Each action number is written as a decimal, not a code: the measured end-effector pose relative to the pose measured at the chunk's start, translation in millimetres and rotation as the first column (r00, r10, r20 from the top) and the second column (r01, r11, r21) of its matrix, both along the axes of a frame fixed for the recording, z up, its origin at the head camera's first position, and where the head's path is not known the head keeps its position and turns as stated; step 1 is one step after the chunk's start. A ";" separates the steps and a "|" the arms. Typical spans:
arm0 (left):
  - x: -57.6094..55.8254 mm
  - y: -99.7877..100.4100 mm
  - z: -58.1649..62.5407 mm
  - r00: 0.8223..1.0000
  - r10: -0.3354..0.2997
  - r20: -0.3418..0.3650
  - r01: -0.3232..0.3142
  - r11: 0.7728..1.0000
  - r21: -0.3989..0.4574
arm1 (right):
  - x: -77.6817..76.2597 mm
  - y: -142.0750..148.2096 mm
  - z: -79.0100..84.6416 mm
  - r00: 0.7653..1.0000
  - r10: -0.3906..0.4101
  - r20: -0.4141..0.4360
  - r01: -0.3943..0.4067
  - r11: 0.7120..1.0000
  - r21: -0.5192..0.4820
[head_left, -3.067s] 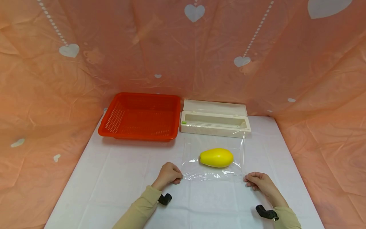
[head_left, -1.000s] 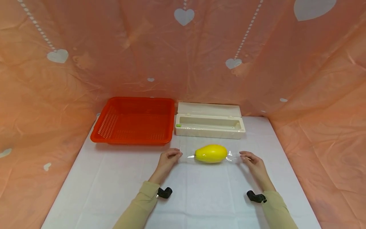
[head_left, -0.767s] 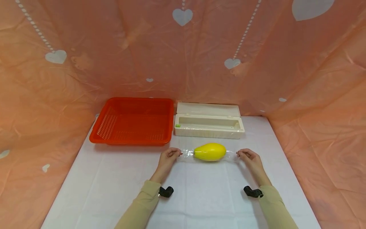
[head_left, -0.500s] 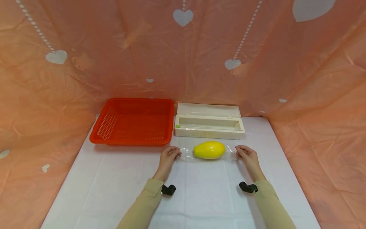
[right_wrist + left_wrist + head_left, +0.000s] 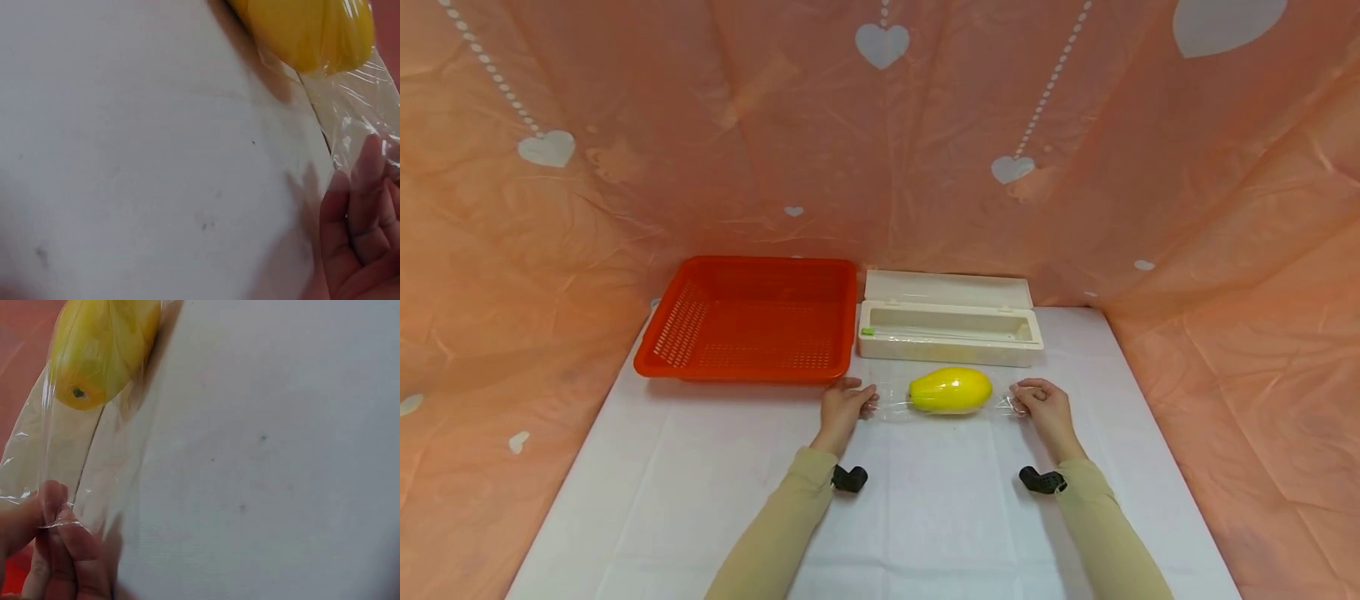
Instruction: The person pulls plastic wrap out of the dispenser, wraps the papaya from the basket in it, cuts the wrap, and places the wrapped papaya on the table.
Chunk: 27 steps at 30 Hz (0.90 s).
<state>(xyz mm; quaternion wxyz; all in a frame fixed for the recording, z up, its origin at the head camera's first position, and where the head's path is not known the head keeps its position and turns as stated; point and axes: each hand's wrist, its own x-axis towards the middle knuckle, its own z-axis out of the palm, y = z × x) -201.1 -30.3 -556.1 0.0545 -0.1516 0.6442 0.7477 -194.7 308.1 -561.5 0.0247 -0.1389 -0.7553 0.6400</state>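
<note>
A yellow papaya-shaped fruit [image 5: 951, 391] lies wrapped in clear plastic film [image 5: 891, 403] near the middle of the table. My left hand [image 5: 842, 411] pinches the film's left end between thumb and fingers; the left wrist view shows that pinch below the fruit's dark-tipped end. On the other side my right hand [image 5: 1047, 412] holds the film's right end, and in the right wrist view the film [image 5: 362, 106] runs gathered from the fruit's blunt end to the fingers. Neither hand touches the fruit itself.
Behind the left hand stands a red perforated basket [image 5: 745, 375]. Just behind the fruit is a white film dispenser box [image 5: 951, 350] with its lid raised and a green slider at its left. A white cloth covers the table [image 5: 947, 517]; a pink curtain [image 5: 880, 150] hangs behind.
The film lay flat under the fruit with both hands at its near corners; now it is wrapped round the fruit. Both hands have moved away from the body, and the fruit has shifted slightly back.
</note>
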 end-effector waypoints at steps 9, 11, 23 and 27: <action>-6.6 3.6 5.9 0.995 -0.055 0.085 0.064 0.992 -0.113 | -4.9 0.1 7.4 0.993 0.044 0.111 -0.045 0.999 0.007; -7.1 3.8 6.3 0.994 -0.067 0.086 0.081 0.983 -0.168 | -5.1 0.3 8.7 0.992 0.052 0.114 -0.054 0.998 0.015; -7.9 2.6 -3.2 0.976 -0.133 -0.171 0.099 0.976 -0.194 | -3.0 0.5 8.1 0.999 0.030 0.032 -0.036 0.977 0.209; -9.2 4.0 -1.6 0.987 -0.131 -0.092 0.119 0.985 -0.122 | -2.4 1.1 7.8 0.998 0.039 0.043 -0.048 0.976 0.214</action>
